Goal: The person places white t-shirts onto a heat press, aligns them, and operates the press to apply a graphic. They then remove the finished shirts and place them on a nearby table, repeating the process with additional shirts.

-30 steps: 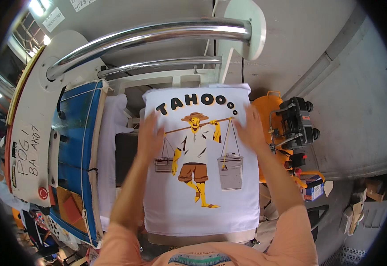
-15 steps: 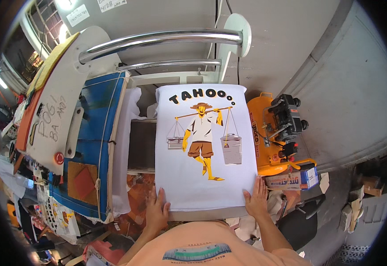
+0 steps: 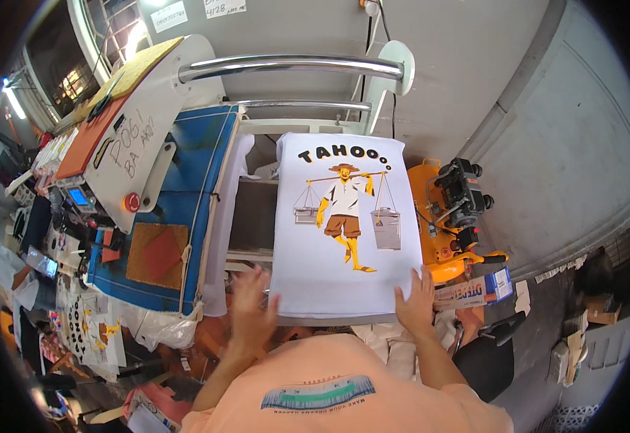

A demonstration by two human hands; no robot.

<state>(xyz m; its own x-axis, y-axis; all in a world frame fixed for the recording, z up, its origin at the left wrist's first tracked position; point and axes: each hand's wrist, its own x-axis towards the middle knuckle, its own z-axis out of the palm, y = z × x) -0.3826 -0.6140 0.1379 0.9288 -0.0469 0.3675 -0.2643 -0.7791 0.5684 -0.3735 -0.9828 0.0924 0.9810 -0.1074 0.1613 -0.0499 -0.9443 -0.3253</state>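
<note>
Right hand (image 3: 416, 302) at the near right corner of the white cloth (image 3: 304, 285), palm down, fingers pointing away from me, thumb angled inward over the cloth. Nothing gripped, fingers loosely extended; it looks to be resting on the corner edge.

Left hand (image 3: 252, 312) off the near left corner, just outside the cloth's left edge. Fingers spread and pointing away, thumb toward the cloth. Motion-blurred, but released, nothing in it. Can't tell whether the thumb touches the cloth edge.

Both forearms come up from below, elbows out, torso close behind the near edge.

Cloth lies flat between and beyond both hands, draped over a platen whose grey front edge (image 3: 329, 320) shows under the near hem. Printed figure (image 3: 343, 202) is centred, well ahead of my fingertips, head end away from me.

Left of the cloth: dark plate (image 3: 253, 216), then blue panel (image 3: 192, 169) with a brown square (image 3: 152, 263) on it. Chrome bar (image 3: 293, 66) runs across behind. Orange compressor (image 3: 437, 270) sits right, cardboard box (image 3: 466, 292) just beyond my right hand.
</note>
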